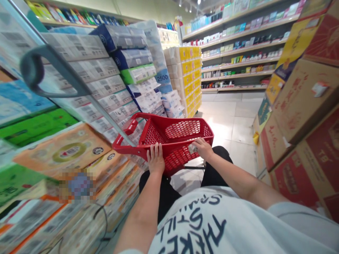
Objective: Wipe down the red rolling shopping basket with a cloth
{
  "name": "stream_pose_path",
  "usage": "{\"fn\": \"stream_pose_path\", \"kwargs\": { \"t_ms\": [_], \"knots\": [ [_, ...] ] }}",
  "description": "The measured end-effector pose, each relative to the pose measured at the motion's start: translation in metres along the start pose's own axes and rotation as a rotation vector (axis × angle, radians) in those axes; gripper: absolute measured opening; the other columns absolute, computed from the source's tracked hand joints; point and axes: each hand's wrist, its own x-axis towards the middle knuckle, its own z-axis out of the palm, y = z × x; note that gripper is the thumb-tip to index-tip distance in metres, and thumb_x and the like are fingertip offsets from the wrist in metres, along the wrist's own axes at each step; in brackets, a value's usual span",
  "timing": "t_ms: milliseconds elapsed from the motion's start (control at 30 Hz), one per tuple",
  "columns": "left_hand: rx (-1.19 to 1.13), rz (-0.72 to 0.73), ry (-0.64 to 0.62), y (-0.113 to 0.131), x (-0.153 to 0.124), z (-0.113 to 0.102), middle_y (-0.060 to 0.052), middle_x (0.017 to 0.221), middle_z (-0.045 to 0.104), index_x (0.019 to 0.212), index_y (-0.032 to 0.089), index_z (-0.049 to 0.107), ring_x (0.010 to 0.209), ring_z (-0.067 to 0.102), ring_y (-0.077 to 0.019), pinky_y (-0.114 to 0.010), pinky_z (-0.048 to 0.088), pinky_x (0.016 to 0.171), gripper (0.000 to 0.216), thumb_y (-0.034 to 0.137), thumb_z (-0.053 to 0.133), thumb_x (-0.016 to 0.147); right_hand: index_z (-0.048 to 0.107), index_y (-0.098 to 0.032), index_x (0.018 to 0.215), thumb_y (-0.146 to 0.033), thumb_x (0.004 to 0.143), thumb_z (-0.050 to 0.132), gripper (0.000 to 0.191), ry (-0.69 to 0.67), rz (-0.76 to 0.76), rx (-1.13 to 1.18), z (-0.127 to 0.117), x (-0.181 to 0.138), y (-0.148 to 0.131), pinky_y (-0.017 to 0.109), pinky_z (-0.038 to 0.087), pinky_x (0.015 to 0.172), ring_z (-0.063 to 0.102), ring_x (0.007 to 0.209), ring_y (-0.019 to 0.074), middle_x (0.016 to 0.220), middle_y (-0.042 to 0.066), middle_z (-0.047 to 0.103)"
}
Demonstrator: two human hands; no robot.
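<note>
A red plastic rolling shopping basket (182, 150), with lattice walls and nothing visible inside, stands tilted in front of my legs. Its long metal pull rod (106, 114) slants up to the left and ends in a grey loop handle (59, 93). My left hand (155, 158) lies against the near side, fingers stretched out and their tips at the rim; its thumb is hidden. Against the outer wall toward the right end, my right hand (203, 148) is closed on a crumpled whitish cloth or wipe (192, 148).
Stacked tissue packs (82, 70) and orange packages (63, 148) line the left side. Yellow-and-white packs (189, 81) stand beyond the basket. Cardboard cartons (296, 116) are piled on the right. Stocked shelves (238, 46) span the back, with tiled floor (225, 116) before them.
</note>
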Motion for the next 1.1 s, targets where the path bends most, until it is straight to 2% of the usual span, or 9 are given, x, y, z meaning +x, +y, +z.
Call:
{"fn": "stream_pose_path", "kwargs": {
  "t_ms": [67,233,300,467,667,867,1100],
  "knots": [
    [0.003,0.008,-0.003,0.0,0.0,0.0,-0.012,0.15,0.037,0.147,0.015,0.03,0.145,0.016,-0.0286,-0.053,0.013,0.117,0.06,0.012,0.038,0.088,0.065,-0.02,0.114,-0.01,0.087,0.05,0.033,-0.013,0.01,0.005,0.001,-0.005,0.003,0.033,0.044,0.093,0.046,0.109,0.0229,0.114,0.01,0.058],
    [0.003,0.018,-0.006,-0.001,-0.001,0.0,-0.012,0.151,0.036,0.147,0.015,0.03,0.145,0.015,-0.028,-0.053,0.014,0.117,0.06,0.011,0.038,0.088,0.067,-0.021,0.11,-0.015,0.087,0.054,0.027,-0.18,0.159,-0.012,0.012,-0.041,0.013,0.03,0.049,0.08,0.05,0.1,0.0225,0.106,0.008,0.061],
    [-0.011,0.012,-0.006,-0.001,0.0,0.0,-0.012,0.15,0.036,0.147,0.016,0.031,0.145,0.016,-0.0285,-0.053,0.014,0.117,0.06,0.011,0.038,0.088,0.066,-0.022,0.111,-0.015,0.086,0.054,0.029,-0.141,0.187,-0.006,0.009,-0.043,0.015,0.03,0.049,0.08,0.05,0.1,0.0222,0.108,0.008,0.061],
    [-0.005,-0.005,-0.014,0.001,0.001,-0.001,-0.013,0.15,0.036,0.147,0.015,0.031,0.144,0.018,-0.0298,-0.054,0.014,0.117,0.059,0.012,0.039,0.088,0.065,-0.02,0.111,-0.007,0.083,0.05,0.034,0.063,0.149,0.014,-0.006,-0.021,0.019,0.031,0.046,0.089,0.047,0.106,0.0232,0.111,0.008,0.059],
    [0.038,0.022,-0.009,-0.001,0.0,-0.001,-0.012,0.15,0.036,0.147,0.015,0.031,0.144,0.017,-0.0285,-0.052,0.015,0.117,0.06,0.011,0.039,0.088,0.067,-0.022,0.098,-0.009,0.08,0.054,0.026,0.013,0.226,0.027,0.007,-0.03,0.028,0.029,0.047,0.076,0.05,0.094,0.0221,0.098,0.007,0.06],
    [0.01,0.0,-0.008,0.001,0.0,-0.001,-0.012,0.15,0.037,0.146,0.015,0.032,0.144,0.018,-0.0288,-0.053,0.015,0.117,0.06,0.011,0.04,0.087,0.066,-0.019,0.096,-0.008,0.077,0.05,0.027,0.222,0.214,0.125,0.004,-0.023,0.037,0.033,0.045,0.087,0.05,0.099,0.0221,0.104,0.008,0.06],
    [-0.003,0.005,-0.009,0.0,-0.001,0.0,-0.013,0.15,0.037,0.146,0.016,0.032,0.144,0.02,-0.0287,-0.053,0.015,0.117,0.06,0.01,0.04,0.087,0.066,-0.019,0.086,-0.013,0.075,0.048,0.022,0.185,0.366,0.11,0.013,-0.043,0.051,0.033,0.047,0.077,0.051,0.089,0.0221,0.093,0.007,0.061]
  ]
}}
